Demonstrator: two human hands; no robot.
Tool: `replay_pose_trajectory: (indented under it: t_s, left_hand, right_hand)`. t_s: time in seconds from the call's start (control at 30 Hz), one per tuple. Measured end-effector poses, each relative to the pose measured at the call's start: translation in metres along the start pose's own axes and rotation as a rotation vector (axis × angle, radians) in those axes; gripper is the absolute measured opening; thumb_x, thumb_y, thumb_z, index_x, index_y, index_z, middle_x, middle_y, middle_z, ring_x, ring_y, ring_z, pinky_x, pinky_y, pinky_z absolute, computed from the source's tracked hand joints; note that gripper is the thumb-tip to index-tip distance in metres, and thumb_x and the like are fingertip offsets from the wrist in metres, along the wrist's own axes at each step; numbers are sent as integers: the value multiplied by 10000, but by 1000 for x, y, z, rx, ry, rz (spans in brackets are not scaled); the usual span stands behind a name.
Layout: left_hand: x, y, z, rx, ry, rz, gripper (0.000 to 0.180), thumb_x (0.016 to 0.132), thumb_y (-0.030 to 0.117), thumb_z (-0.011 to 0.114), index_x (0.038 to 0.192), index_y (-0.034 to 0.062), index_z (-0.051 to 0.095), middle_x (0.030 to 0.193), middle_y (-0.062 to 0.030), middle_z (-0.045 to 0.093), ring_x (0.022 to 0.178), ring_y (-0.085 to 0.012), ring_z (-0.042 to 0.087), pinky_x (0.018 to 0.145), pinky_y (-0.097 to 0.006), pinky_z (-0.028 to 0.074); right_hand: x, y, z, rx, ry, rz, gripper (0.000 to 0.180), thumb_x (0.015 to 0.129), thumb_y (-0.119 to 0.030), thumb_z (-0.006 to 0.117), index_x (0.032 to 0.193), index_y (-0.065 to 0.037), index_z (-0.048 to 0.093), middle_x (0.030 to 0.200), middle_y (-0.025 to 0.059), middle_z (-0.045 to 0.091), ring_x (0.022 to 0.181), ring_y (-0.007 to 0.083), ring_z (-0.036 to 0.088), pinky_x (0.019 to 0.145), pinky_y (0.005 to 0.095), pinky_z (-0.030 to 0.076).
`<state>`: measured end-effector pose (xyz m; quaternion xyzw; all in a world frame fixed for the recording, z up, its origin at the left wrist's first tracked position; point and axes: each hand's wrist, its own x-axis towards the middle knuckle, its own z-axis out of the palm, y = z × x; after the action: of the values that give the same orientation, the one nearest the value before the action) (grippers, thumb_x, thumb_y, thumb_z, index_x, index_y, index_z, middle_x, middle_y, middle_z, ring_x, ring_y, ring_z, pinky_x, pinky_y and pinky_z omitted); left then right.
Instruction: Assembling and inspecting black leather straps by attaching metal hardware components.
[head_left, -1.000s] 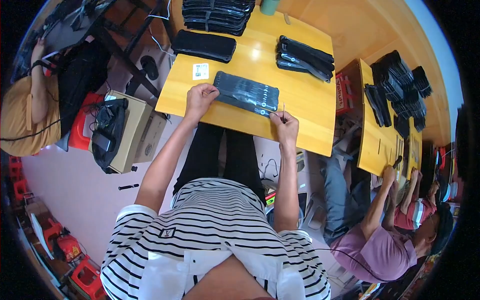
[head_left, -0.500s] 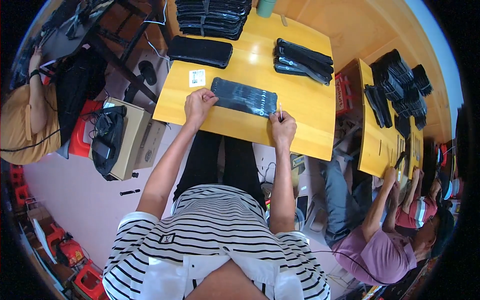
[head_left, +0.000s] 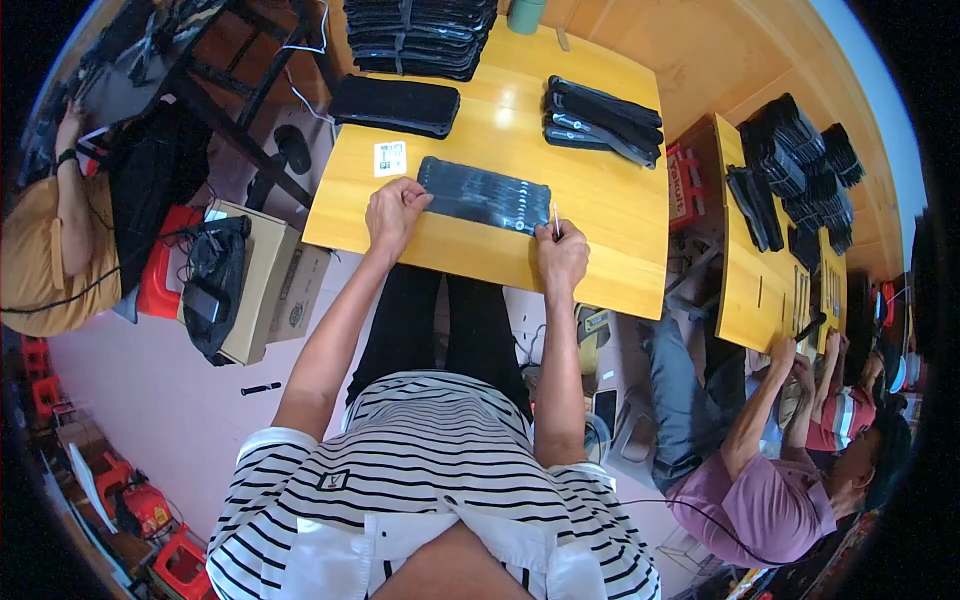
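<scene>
A flat black rectangular piece [head_left: 470, 192] with a shiny face lies on the yellow table in front of me. A row of small pale marks runs across it near its right end. My left hand [head_left: 396, 212] is closed, its thumb and fingers pinching the piece's near left corner. At the near right corner, my right hand [head_left: 562, 250] has its fingers closed around a thin pen-like tool [head_left: 556, 214] that points up. The fingertips of that hand also touch the corner. The tool's lower part is hidden in my grip.
On the yellow table [head_left: 610, 230], a tall black stack [head_left: 420, 38], a lower black pile [head_left: 395, 104] and another pile [head_left: 603, 120] lie beyond the piece. A white printed card [head_left: 390, 158] and a green cup [head_left: 526, 14] are there too. Co-workers sit at a right-hand table [head_left: 745, 295].
My hands and the black piece stay nearly in place; the whole view has shifted slightly. At the right, a co-worker's hand and the dark item by it have moved a little.
</scene>
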<state>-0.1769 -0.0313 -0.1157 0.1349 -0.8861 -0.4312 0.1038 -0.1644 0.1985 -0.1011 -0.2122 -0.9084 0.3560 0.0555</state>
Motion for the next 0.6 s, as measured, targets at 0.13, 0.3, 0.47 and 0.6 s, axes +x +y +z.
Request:
replay_pose_trajectory:
  t_s: [0.13,0.3,0.47,0.6]
  left_hand:
    - [-1,1,-1,10,15,11,142,699,150,713,749,35,646,631,-71,597,598,-214,585,566,-330,454]
    - [3,2,0,3,-33,-49,142,685,157,724,730,49,644,638,-63,610,608,-210,594,573,-332,464]
    - [12,0,-4,29,-74,-81,179,660,175,748,697,48,627,634,-62,614,607,-204,599,570,-330,466]
    - [13,0,-7,22,-90,-75,196,680,175,741,682,27,613,618,-70,610,572,-185,595,556,-322,468]
  right_hand:
    - [-2,-2,-1,-10,14,-4,172,709,-228,656,707,-64,608,695,163,619,707,359,598,648,442,462]
    - [0,-1,-1,-58,9,24,181,711,-231,655,705,-58,602,689,163,620,695,356,600,651,439,467]
    - [2,-3,-1,-80,-24,42,183,712,-238,654,711,-62,605,751,168,630,747,351,605,681,433,473]
    - [1,-5,-3,-82,-34,48,184,711,-241,655,713,-63,607,779,169,633,770,351,604,687,431,473]
